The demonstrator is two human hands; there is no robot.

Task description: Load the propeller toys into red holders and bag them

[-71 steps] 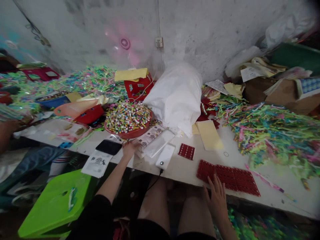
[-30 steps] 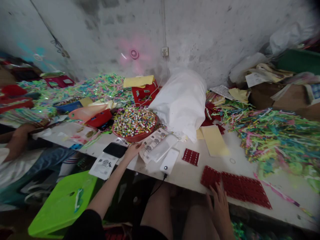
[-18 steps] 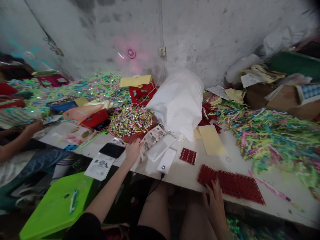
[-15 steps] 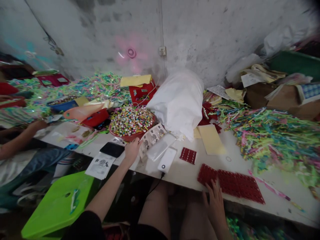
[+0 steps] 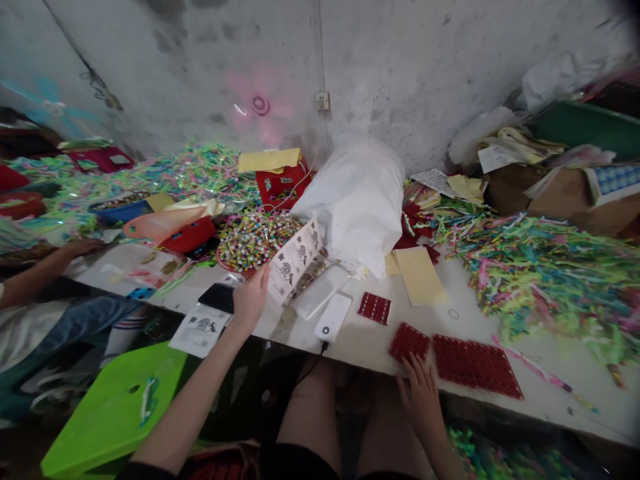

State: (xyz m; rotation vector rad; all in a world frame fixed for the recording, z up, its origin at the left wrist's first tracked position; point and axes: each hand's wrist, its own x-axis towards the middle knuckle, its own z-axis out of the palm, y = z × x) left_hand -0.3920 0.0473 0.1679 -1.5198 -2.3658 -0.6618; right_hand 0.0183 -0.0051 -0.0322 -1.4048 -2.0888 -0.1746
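My left hand (image 5: 251, 297) grips the left edge of a printed paper sheet (image 5: 291, 265) with black drawings, lifted and tilted above the table. Behind it sits a round tub heaped with small colourful beads (image 5: 255, 241). At the table's front edge my right hand (image 5: 420, 387) rests its spread fingertips on a dark red perforated plate (image 5: 409, 341). Two more joined-looking red plates (image 5: 477, 365) lie to its right, and a smaller red plate (image 5: 375, 308) is farther back. A white power bank (image 5: 333, 319) with a black cable lies between my hands, beside a clear plastic bag (image 5: 320, 291).
A big white sack (image 5: 363, 207) stands against the wall. Colourful ribbon-like strands (image 5: 555, 273) pile up at the right. A black phone (image 5: 217, 298) and printed sheet (image 5: 200, 331) lie left, above a green stool (image 5: 115, 413). A co-worker's arm (image 5: 43, 273) reaches in.
My left hand has moved left and toward me, lifting the printed sheet more upright. The red plate under my right hand has shifted slightly left, leaving a gap beside the other plates.
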